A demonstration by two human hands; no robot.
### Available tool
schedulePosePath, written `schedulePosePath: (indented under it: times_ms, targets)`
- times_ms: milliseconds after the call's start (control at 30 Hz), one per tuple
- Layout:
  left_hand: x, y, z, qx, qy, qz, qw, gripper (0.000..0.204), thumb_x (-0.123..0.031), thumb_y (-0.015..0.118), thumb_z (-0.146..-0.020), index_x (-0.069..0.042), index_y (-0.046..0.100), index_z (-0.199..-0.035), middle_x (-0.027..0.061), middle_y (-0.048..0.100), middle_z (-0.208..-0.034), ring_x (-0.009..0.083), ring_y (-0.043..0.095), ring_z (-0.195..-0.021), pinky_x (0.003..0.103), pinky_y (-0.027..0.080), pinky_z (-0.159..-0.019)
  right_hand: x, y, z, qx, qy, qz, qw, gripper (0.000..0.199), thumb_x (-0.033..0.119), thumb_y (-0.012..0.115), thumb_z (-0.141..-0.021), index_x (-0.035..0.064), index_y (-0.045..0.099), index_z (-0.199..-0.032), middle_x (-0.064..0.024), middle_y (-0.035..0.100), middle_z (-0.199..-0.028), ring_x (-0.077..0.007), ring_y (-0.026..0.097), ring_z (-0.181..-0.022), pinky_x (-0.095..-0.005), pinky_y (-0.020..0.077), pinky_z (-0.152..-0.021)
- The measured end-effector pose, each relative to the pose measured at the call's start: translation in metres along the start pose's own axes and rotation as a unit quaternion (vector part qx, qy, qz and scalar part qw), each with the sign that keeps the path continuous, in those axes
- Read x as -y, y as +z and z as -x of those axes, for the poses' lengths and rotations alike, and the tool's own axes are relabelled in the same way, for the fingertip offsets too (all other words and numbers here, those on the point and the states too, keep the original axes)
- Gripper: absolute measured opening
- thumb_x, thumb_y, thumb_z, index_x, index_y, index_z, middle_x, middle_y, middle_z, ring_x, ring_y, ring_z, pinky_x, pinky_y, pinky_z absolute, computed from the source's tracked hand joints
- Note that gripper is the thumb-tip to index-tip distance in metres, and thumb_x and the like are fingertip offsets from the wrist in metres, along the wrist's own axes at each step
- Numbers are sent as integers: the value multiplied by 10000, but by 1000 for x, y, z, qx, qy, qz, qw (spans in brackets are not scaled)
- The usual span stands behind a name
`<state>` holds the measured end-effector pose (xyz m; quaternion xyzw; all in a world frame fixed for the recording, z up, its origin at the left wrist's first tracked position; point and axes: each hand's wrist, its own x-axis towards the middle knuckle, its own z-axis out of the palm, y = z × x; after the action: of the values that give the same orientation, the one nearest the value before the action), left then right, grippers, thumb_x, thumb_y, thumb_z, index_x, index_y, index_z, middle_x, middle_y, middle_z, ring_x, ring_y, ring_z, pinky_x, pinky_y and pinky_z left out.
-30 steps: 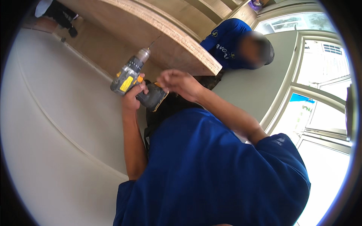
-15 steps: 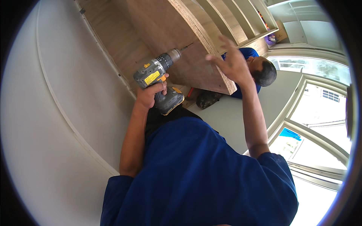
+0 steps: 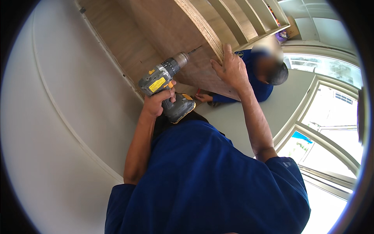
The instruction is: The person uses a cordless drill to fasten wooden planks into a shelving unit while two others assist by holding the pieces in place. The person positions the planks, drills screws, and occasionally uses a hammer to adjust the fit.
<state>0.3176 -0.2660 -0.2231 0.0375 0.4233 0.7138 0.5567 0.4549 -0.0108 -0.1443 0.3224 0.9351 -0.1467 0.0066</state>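
My left hand (image 3: 160,100) is wrapped round the grip of a grey and yellow cordless drill (image 3: 163,74). The drill's thin bit (image 3: 194,50) points up and to the right, in front of the broad face of a plywood board (image 3: 171,35). At the board's layered edge (image 3: 202,27) is my right hand (image 3: 233,72), its thumb apart from the stretched fingers. The thumb lies over the board's face; whether the hand presses on the board I cannot tell. My palm and forearm cover part of the board's near end.
A co-worker in blue (image 3: 259,74) crouches beyond the board, one hand (image 3: 203,97) at a small red item. A slatted wooden frame (image 3: 249,19) lies at the top right. A pale wall panel (image 3: 74,78) stands on my left, windows (image 3: 331,113) on the right.
My right hand has come down from the air to the board's edge. The co-worker has leaned further into view and reached a hand to the red item. The drill has barely moved.
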Motion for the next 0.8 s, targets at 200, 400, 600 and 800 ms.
schedulePosePath:
  times_ms: [200,400,600,800]
  targets:
    - [3,1,-1,-2,16,2,1000,325,-28,712,-805,-10,647,-1123,81,647,-823,194,634,-673,364,535,-705,1,-1,-1,10,22,-26,999,582,331,747,-912,-12,418,-1248,-303,680,-884,-486,695,-906,-563,535,-798]
    - [3,0,-3,13,25,-3,1000,308,-41,712,-811,-9,653,-1112,83,650,-820,195,638,-666,360,542,-696,3,-3,-1,-2,13,-33,999,590,323,747,-912,-14,423,-1271,-295,683,-886,-481,699,-909,-560,535,-796]
    - [5,0,-2,3,9,7,1000,309,-43,711,-806,-9,655,-1108,84,650,-816,198,641,-658,363,547,-692,7,-6,2,25,50,-38,998,605,318,746,-917,-16,434,-1313,-283,691,-905,-476,700,-912,-559,530,-786]
    - [6,-1,-1,-2,-10,5,1000,316,-50,702,-802,-14,658,-1113,83,650,-815,202,641,-662,368,546,-698,11,-2,8,1,39,-14,999,581,288,748,-909,-9,440,-1302,-261,709,-894,-444,727,-829,-534,578,-715]
